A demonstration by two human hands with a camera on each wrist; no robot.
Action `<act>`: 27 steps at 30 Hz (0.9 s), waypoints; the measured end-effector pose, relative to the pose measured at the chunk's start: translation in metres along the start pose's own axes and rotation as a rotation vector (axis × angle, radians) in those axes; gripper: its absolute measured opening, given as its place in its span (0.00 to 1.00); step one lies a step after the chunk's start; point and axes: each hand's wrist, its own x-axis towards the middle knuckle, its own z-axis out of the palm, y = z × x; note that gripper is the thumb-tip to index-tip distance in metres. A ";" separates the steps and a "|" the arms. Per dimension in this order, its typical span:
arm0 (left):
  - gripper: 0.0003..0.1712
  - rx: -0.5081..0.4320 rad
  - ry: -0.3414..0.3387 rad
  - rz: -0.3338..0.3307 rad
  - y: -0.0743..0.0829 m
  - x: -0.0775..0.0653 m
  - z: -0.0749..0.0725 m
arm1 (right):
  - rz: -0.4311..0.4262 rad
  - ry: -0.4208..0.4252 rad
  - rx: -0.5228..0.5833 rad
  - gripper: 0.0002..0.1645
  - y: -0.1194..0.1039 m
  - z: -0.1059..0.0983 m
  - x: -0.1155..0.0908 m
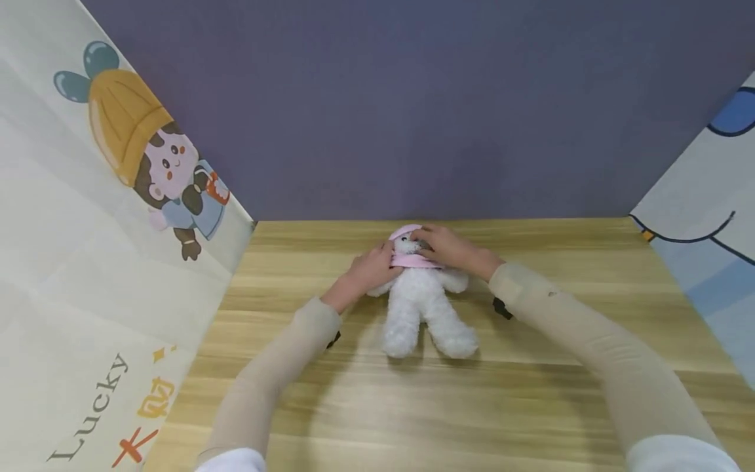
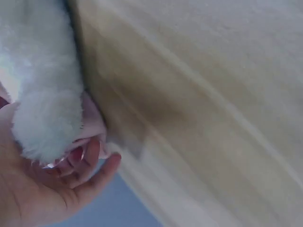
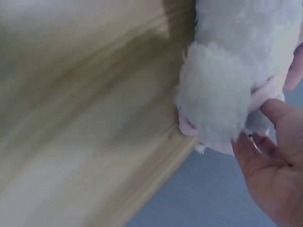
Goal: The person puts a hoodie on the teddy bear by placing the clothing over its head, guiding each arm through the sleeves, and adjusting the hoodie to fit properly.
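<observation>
A white plush toy lies on its back on the wooden table, feet toward me. Pink cloth wraps its neck, and a pink cap covers the top of its head. My left hand holds the pink cloth at the left side of the toy's neck, its fingers curled around the edge. Across the toy's face, my right hand grips the right side of the head, hiding part of it. In the right wrist view, thumb and fingers close around a greyish part beside the toy's white arm.
The wooden table reaches back to a plain dark blue-grey wall. A white sheet with a cartoon figure hangs on the left, and another printed sheet on the right. Dark straps show under the wrists.
</observation>
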 end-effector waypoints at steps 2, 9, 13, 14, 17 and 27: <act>0.40 0.001 0.007 0.002 0.003 -0.003 -0.006 | -0.007 0.017 -0.003 0.26 0.000 0.001 -0.002; 0.16 0.035 0.198 0.159 0.010 -0.010 -0.007 | -0.034 0.188 0.043 0.18 -0.001 0.007 -0.011; 0.09 0.096 0.263 0.289 0.014 -0.010 -0.002 | -0.077 0.167 -0.061 0.15 -0.008 0.003 -0.010; 0.09 0.108 0.274 0.329 0.015 -0.011 0.000 | -0.070 0.148 -0.079 0.17 -0.010 0.001 -0.010; 0.09 0.133 0.300 0.435 0.018 -0.016 0.004 | -0.016 0.110 -0.164 0.21 -0.014 0.000 -0.008; 0.08 0.073 0.209 0.395 0.001 -0.047 0.005 | 0.031 0.005 -0.135 0.23 -0.011 -0.003 0.005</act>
